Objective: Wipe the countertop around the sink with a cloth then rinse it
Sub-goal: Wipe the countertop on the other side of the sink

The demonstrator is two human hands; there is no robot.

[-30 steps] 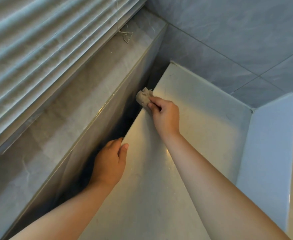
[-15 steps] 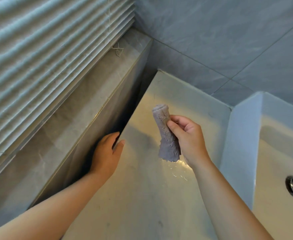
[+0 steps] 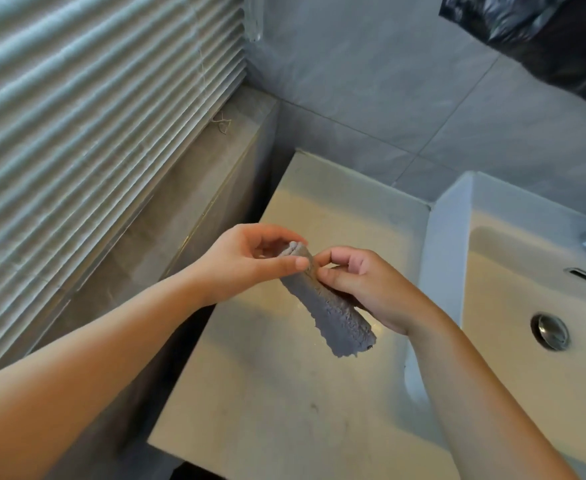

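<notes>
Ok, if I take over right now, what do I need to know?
Left hand: pinching the top end of the cloth.
Right hand: holding the cloth from beside and behind.
The grey cloth is rolled up, held in the air above the countertop, touching nothing else.
The sink is to the right, drain in view; no water visibly running.
Done: cannot tell how much is wiped; small dark marks remain on the near countertop.
Left: wipe those, then rinse the cloth in the sink.

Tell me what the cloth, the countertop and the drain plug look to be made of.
Cloth: grey, nubby pile, probably microfibre or terry.
Countertop: pale, smooth, slight sheen; stone or a composite, unclear which.
Drain plug: shiny silver disc, likely chromed metal.
</notes>
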